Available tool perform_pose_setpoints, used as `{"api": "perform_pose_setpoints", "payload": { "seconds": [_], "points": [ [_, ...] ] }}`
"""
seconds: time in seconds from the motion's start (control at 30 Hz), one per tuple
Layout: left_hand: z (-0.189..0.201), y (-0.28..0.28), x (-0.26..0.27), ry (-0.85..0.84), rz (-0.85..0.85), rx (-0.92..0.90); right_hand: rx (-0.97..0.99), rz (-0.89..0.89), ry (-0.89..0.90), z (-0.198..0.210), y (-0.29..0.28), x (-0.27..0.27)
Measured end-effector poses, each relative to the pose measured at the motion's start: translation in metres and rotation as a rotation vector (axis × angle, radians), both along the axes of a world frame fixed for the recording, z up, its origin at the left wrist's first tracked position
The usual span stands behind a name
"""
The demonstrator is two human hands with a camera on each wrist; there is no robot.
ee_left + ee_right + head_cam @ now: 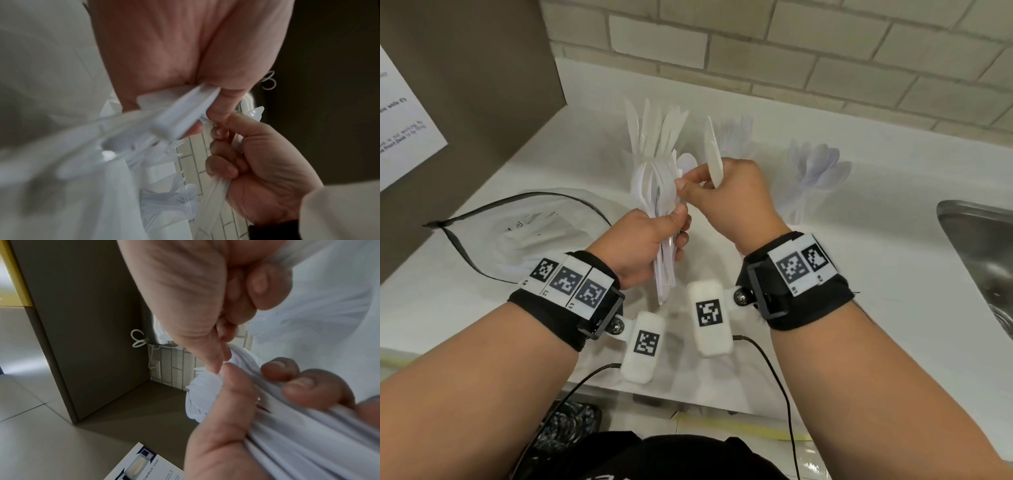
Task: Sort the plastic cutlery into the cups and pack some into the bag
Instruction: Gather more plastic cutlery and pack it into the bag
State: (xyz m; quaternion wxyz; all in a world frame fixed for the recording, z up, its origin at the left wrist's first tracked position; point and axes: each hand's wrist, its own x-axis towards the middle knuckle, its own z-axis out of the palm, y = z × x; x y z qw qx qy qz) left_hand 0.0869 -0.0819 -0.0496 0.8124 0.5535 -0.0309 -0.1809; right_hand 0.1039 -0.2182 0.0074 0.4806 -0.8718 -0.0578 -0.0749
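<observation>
Above the white counter (859, 240), my left hand (643, 243) grips a bundle of white plastic cutlery (657, 192), knives and spoons fanned upward. My right hand (729, 195) holds a single white knife (714, 154) upright in its curled fingers, while its thumb and forefinger pinch a piece at the bundle's right side. In the left wrist view the handles (185, 110) stick out under my palm. The right wrist view has the bundle (287, 426) in my left hand (226, 418). Behind stand a clear cup of forks (736, 137) and a clear cup of spoons (818, 168).
A clear zip bag (534, 226) with a black edge lies open on the counter to the left, with some cutlery inside. A brown cabinet side (465, 102) rises at the left, a tiled wall (825, 51) behind, and a steel sink (979, 246) at the right.
</observation>
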Motion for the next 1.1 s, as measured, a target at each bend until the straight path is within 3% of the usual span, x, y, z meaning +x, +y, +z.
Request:
{"api": "perform_pose_setpoints", "payload": {
  "seconds": [0.17,0.37,0.47,0.63,0.83,0.93,1.1],
  "points": [
    [0.003,-0.001,-0.002,-0.021,-0.023,-0.031,-0.012,0.060,0.085,0.002,0.002,-0.002],
    [0.003,0.004,-0.002,0.010,-0.036,-0.074,0.134,0.057,0.162,0.005,0.005,-0.005],
    [0.002,0.003,-0.004,0.018,0.009,-0.059,0.186,-0.022,0.132,0.002,0.009,-0.002],
    [0.000,0.004,-0.004,0.049,0.066,-0.044,0.501,-0.115,0.066,0.006,0.009,0.001],
    [-0.004,0.000,-0.006,0.070,-0.001,-0.040,0.607,-0.204,-0.086,0.017,0.010,0.004],
    [-0.006,0.001,-0.006,0.074,0.004,-0.040,0.527,-0.165,-0.037,0.017,0.010,0.008],
    [-0.005,0.006,-0.007,0.002,-0.039,0.096,0.162,-0.006,0.058,0.006,0.006,0.013]
  ]
}}
